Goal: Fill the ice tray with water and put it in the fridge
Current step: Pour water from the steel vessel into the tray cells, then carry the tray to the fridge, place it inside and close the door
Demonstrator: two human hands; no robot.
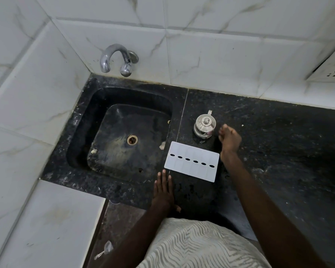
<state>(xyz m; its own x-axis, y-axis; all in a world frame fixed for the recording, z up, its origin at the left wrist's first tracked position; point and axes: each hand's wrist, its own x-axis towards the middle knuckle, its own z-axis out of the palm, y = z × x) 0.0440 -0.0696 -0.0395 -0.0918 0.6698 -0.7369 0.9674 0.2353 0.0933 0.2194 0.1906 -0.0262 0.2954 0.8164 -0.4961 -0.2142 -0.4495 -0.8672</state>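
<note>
One view only, head cam, worn by the person, looks steeply down & fwd from above the near edge of the black tabletop. Wide-angle, so tile lines bend toward the edges. Sink sits left of centre, tap & tiled wall at far side, wall socket far right. Fairly close, both forearms enter from the near edge

left hand flat, palm down, fingers straight and together, thumb out to the side, forearm bare. right hand reaches forward, arm extended, fingers loosely curled and blurred, holding nothing. both hands apart, right further forward than left.
</note>
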